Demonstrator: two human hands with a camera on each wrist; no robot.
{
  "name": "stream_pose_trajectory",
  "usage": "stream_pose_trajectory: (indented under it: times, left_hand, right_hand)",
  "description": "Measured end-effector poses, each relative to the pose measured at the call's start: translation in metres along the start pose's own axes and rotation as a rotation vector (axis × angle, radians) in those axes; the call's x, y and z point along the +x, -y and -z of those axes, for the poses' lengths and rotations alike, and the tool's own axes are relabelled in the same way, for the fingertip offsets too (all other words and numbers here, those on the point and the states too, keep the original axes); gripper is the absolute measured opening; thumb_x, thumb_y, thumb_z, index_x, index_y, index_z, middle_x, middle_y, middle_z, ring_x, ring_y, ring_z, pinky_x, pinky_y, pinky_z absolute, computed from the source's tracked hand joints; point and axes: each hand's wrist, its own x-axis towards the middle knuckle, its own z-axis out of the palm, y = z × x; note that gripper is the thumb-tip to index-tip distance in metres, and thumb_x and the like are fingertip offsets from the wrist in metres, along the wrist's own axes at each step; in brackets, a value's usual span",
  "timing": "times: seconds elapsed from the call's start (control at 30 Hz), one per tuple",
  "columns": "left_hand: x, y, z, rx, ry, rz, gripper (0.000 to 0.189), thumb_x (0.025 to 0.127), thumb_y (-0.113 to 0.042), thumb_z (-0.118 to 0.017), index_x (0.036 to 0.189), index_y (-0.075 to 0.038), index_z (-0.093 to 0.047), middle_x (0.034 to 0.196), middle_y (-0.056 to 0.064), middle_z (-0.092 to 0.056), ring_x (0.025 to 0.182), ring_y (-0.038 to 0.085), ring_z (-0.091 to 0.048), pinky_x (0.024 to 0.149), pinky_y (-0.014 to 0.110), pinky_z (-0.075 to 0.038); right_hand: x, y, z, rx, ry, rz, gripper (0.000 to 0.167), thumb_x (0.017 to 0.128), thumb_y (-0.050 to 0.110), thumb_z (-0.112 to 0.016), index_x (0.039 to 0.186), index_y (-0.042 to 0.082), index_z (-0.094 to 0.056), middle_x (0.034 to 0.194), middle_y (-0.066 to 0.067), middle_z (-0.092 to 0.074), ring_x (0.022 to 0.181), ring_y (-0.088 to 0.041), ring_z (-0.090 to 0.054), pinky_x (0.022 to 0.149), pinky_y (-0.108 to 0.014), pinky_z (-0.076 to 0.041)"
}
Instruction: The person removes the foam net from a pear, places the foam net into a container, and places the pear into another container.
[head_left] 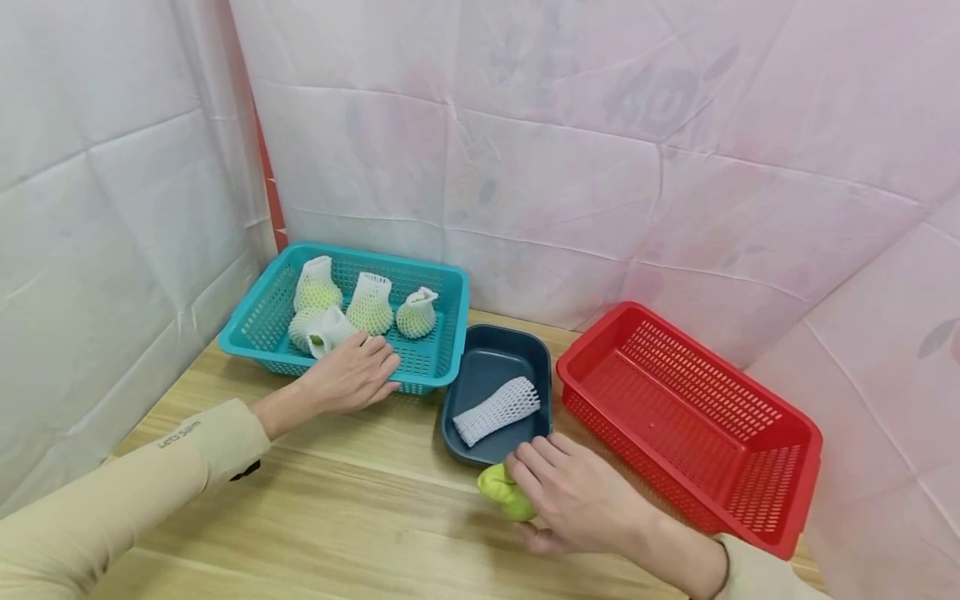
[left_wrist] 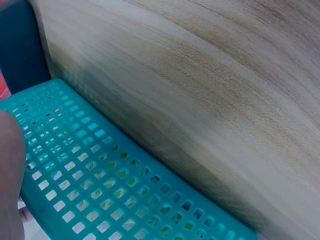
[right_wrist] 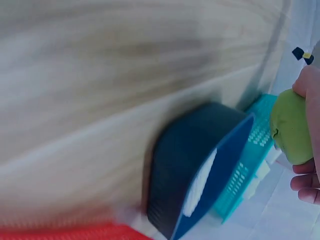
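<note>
Pale sheets hang along the back, and here below them runs the wood-grain bench; over on the right sits the red basket, set at a slant; across on the left, the teal basket, close up by the sheets; between the two, the dark blue tray; now the left hand, lying over the teal basket's near rim, fingers loosely extended, gripping nothing I can see, though whether they press the rim I cannot tell; and the right hand, thumb and fingers curled round the green fruit; a white foam sleeve lies slantwise in the tray; four netted fruits sit inside the teal basket, bunched towards its left; and that green fruit, there it is, pokes out past the fingers, just beside the tray's near end.
</note>
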Motion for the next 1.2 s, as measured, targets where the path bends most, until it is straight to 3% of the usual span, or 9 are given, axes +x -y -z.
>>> stream_pose_trajectory:
  times: [0.33,0.6,0.87,1.2]
  left_hand:
    - [0.0,0.0,0.0,-0.013,0.008,0.001,0.04,0.104,-0.047,-0.058,0.093,-0.01,-0.05,0.085,0.003,-0.057,0.08,0.023,-0.045,0.074,0.034,-0.033]
    - [0.001,0.001,0.001,-0.007,0.012,0.001,0.04,0.105,-0.047,-0.057,0.093,-0.01,-0.051,0.083,0.003,-0.056,0.079,0.023,-0.045,0.073,0.034,-0.033]
    - [0.001,0.0,0.001,-0.005,0.015,0.001,0.04,0.105,-0.047,-0.057,0.093,-0.009,-0.05,0.084,0.004,-0.056,0.08,0.024,-0.047,0.074,0.034,-0.033]
    - [0.001,0.001,0.001,-0.004,0.01,0.003,0.039,0.105,-0.047,-0.057,0.094,-0.01,-0.05,0.085,0.004,-0.057,0.08,0.023,-0.046,0.074,0.034,-0.033]
  right_hand:
    - [-0.006,-0.025,0.014,-0.043,0.064,0.017,0.061,0.073,0.061,-0.078,0.11,0.015,-0.062,0.099,0.001,-0.065,0.087,-0.014,-0.057,0.076,-0.027,-0.051]
    - [-0.015,-0.067,0.017,-0.085,0.076,0.012,0.059,0.074,0.057,-0.075,0.109,0.011,-0.061,0.094,-0.002,-0.063,0.084,-0.017,-0.055,0.075,-0.03,-0.052]
    - [-0.025,-0.105,0.021,-0.066,0.126,-0.018,0.065,0.069,0.056,-0.082,0.111,0.01,-0.062,0.095,-0.002,-0.061,0.084,-0.018,-0.054,0.079,-0.035,-0.053]
    - [-0.042,-0.153,0.014,-0.001,0.196,-0.212,0.063,0.071,0.047,-0.084,0.114,0.006,-0.062,0.096,-0.005,-0.062,0.086,-0.02,-0.056,0.078,-0.038,-0.053]
